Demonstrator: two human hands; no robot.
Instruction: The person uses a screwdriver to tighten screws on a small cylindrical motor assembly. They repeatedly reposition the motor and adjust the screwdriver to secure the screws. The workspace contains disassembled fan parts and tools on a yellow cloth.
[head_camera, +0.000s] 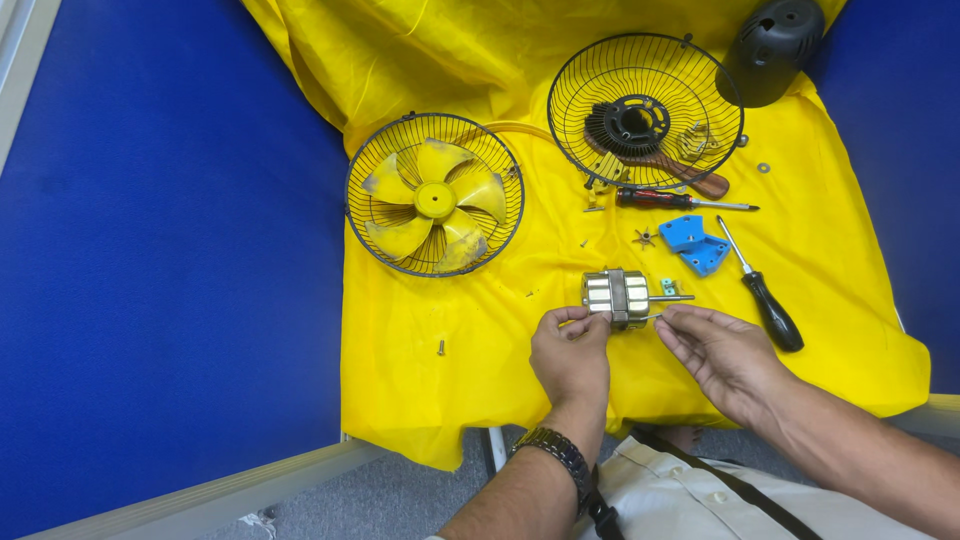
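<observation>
Both hands' fingers (580, 322) on motor (618, 296)

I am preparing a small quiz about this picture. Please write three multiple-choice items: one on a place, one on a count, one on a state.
1. Where does the yellow fan blade lie?
A. inside a wire guard
B. on the blue floor
C. under the black cover

2. How many screwdrivers are on the yellow cloth?
A. one
B. two
C. four

3. How is the metal motor held?
A. by no hand
B. by one hand only
C. by both hands

Answers:
1 A, the left wire guard rings it.
2 B, red-handled screwdriver and black-handled screwdriver.
3 C, left hand and right hand both touch it.
</observation>
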